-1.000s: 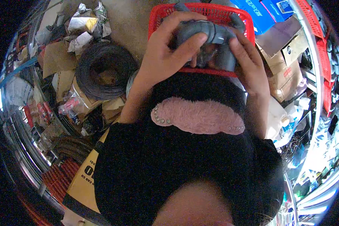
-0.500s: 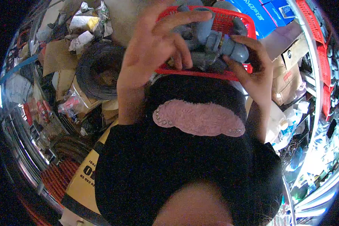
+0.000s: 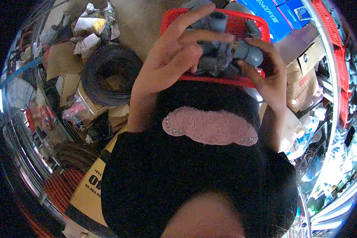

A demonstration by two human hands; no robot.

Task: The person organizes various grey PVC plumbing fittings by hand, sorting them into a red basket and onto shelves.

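The grey fitting (image 3: 250, 53) is held over the far red basket (image 3: 222, 80), pinched in the fingers of the right hand (image 3: 271, 77). The left hand (image 3: 166, 69) lays spread fingers across other fittings (image 3: 210, 59). A wire coil (image 3: 109, 75) lies to the left.

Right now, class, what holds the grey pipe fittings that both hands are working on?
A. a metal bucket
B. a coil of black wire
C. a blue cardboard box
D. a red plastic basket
D: the grey pipe fittings lie in the red plastic basket, with the left hand and right hand on them.
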